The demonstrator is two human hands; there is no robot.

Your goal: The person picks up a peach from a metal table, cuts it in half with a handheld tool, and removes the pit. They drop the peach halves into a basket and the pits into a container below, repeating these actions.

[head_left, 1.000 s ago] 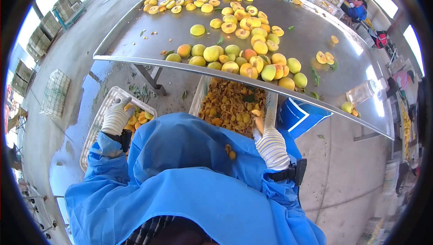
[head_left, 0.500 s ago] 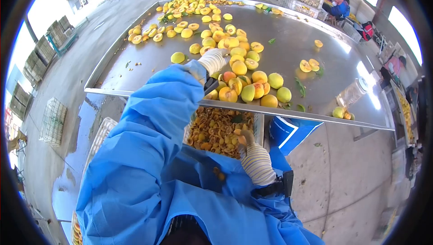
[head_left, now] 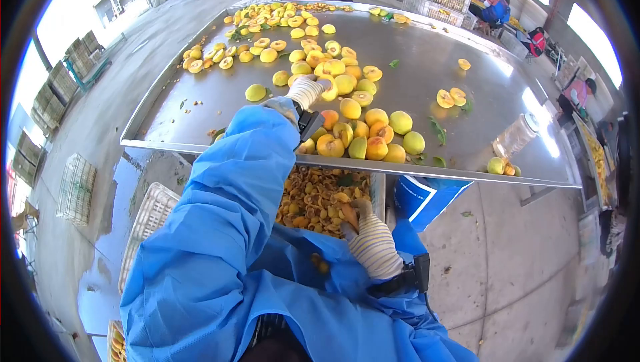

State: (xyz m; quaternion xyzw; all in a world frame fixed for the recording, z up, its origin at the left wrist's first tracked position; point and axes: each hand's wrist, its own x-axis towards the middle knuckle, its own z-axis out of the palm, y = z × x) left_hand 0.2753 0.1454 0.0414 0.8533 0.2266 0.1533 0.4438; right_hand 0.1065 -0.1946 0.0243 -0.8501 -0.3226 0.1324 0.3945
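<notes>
Reaching onto the steel table (head_left: 200, 122), our gloved left hand (head_left: 307, 90) lay among the peaches (head_left: 377, 149), its grip impossible to tell; our right hand (head_left: 370, 242) clenched an orange object (head_left: 349, 215) above the crate of pits (head_left: 378, 192), beside a blue bag (head_left: 427, 197) whose white marking was unreadable.

Two gloved hands (head_left: 308, 90) (head_left: 371, 243), one steel table (head_left: 427, 62), one clear bottle (head_left: 515, 137).

Fruit-processing shed: steel sorting table (head_left: 427, 62) (heaped peaches (head_left: 347, 105)), stacked crates (head_left: 63, 82)
</notes>
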